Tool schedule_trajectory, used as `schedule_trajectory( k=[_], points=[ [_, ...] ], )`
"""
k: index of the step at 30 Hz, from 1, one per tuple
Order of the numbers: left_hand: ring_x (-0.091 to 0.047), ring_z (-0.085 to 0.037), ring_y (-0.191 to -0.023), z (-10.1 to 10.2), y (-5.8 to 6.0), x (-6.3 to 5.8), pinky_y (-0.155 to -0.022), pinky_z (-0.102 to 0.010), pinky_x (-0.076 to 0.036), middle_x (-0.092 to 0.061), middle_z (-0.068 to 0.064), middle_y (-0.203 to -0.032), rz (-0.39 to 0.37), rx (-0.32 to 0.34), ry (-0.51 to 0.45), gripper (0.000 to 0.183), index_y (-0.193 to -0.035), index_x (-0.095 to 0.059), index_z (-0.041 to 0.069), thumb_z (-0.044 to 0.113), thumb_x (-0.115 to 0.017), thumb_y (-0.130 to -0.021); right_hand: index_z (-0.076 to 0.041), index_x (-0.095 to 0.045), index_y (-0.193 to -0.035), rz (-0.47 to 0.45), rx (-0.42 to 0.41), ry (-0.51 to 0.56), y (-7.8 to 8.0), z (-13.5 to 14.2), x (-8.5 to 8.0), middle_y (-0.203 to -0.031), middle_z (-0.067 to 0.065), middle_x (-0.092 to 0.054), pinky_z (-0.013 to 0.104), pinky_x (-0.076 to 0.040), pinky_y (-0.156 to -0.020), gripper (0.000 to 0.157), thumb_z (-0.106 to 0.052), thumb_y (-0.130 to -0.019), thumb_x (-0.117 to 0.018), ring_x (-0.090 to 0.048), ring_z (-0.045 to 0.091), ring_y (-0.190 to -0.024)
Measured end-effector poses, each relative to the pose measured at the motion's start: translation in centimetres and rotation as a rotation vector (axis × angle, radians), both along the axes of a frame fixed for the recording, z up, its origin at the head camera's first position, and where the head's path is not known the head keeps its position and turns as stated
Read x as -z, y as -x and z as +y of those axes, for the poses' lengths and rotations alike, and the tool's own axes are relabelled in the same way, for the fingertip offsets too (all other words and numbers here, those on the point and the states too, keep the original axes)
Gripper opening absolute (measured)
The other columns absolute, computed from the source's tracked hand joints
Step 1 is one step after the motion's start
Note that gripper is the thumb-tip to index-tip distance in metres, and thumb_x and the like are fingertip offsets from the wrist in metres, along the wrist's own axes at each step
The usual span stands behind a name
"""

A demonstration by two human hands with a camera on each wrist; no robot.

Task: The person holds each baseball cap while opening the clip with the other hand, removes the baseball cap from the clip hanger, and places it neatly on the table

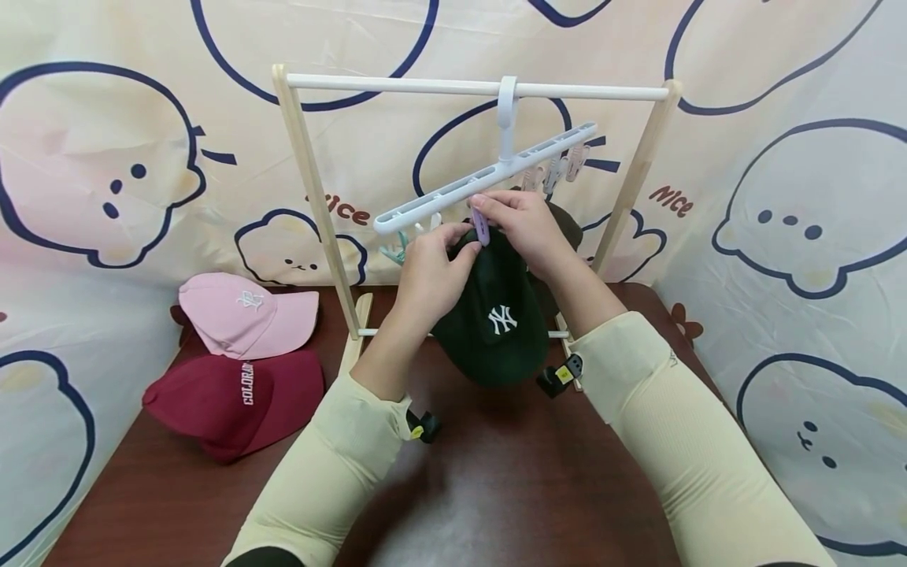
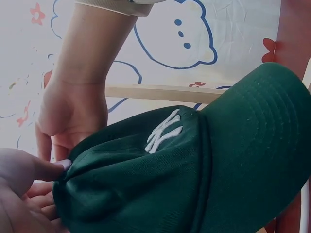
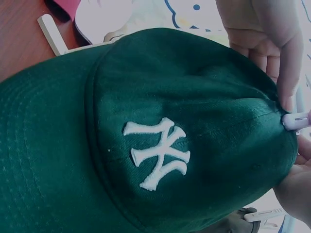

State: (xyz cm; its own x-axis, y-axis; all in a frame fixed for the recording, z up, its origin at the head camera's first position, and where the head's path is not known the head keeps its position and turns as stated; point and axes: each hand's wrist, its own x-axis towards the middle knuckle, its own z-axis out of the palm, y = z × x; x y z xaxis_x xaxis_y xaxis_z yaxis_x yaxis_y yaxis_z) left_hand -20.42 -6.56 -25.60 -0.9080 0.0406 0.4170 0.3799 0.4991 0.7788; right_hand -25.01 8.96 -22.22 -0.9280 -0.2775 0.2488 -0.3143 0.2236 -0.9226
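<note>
A dark green cap [image 1: 496,346] with a white NY emblem hangs brim down below a light blue clip hanger [image 1: 453,191]. My left hand [image 1: 434,272] pinches the gathered cloth at the top of its crown, the thumb [image 2: 58,165] lying on the fabric. Between the thumb and fingers of my right hand [image 1: 527,228] is a purple clip [image 1: 480,227] at the hanger's underside. Its tip sits on the crown in the right wrist view, where the clip [image 3: 294,121] looks pale. Behind the green cap, a dark olive cap [image 1: 564,226] is partly hidden.
The hanger hooks over the white bar [image 1: 425,84] of a wooden-sided rack [image 1: 315,189]. Several clips [image 1: 556,172] dangle at its right, and a teal clip [image 1: 395,249] at its left. On the brown table [image 1: 482,488], a pink cap [image 1: 227,315] lies behind a maroon cap [image 1: 205,398].
</note>
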Motion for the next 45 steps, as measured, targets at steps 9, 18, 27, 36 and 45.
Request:
schedule_trajectory(
  k=[9, 18, 27, 36, 45],
  points=[
    [-0.066, -0.018, -0.109, 0.1, 0.5, -0.1, -0.098, -0.035, -0.051, -0.072, -0.008, -0.115, 0.030, 0.000, -0.001, 0.027, -0.119, -0.070, 0.007, 0.020, -0.064, -0.096, 0.001, -0.070, -0.110, -0.007, 0.021, 0.053, 0.2, 0.0, -0.1, -0.101, 0.006, -0.069, 0.049, -0.034, -0.110, 0.034, -0.029, -0.096, -0.064, -0.052, 0.020, -0.111],
    [-0.066, -0.019, -0.109, 0.5, 0.9, -0.2, -0.098, -0.036, -0.051, -0.072, -0.007, -0.115, 0.037, 0.028, 0.043, 0.027, -0.120, -0.070, 0.007, 0.020, -0.064, -0.096, 0.000, -0.071, -0.110, 0.004, 0.063, -0.015, 0.5, 0.6, -0.2, -0.098, 0.007, -0.070, 0.046, -0.034, -0.111, 0.036, -0.031, -0.093, -0.067, -0.053, 0.019, -0.110],
    [-0.067, -0.019, -0.105, 1.6, 1.4, -0.1, -0.094, -0.035, -0.052, -0.073, -0.008, -0.112, 0.037, 0.048, 0.038, 0.029, -0.120, -0.070, 0.007, 0.021, -0.067, -0.094, 0.000, -0.073, -0.098, 0.012, 0.092, 0.052, 0.3, 1.4, -0.3, -0.077, -0.003, -0.068, 0.047, -0.038, -0.108, 0.028, -0.027, -0.093, -0.068, -0.053, 0.020, -0.106],
    [-0.068, -0.016, -0.096, 2.1, 1.5, 0.2, -0.088, -0.033, -0.053, -0.075, -0.006, -0.104, 0.062, 0.059, -0.001, 0.025, -0.116, -0.071, 0.008, 0.019, -0.069, -0.093, -0.004, -0.074, -0.087, 0.012, 0.106, 0.068, 0.4, 1.9, -0.1, -0.079, -0.003, -0.067, 0.046, -0.038, -0.107, 0.025, -0.028, -0.093, -0.068, -0.053, 0.019, -0.107],
    [-0.068, -0.013, -0.098, 2.2, 1.6, 0.3, -0.091, -0.030, -0.052, -0.074, -0.006, -0.106, 0.045, 0.082, -0.080, 0.024, -0.114, -0.071, 0.008, 0.018, -0.070, -0.092, -0.004, -0.074, -0.082, 0.048, 0.119, 0.102, 0.8, 1.9, 0.3, -0.080, -0.001, -0.066, 0.038, -0.038, -0.097, 0.026, -0.027, -0.093, -0.069, -0.051, 0.019, -0.101]
  ],
)
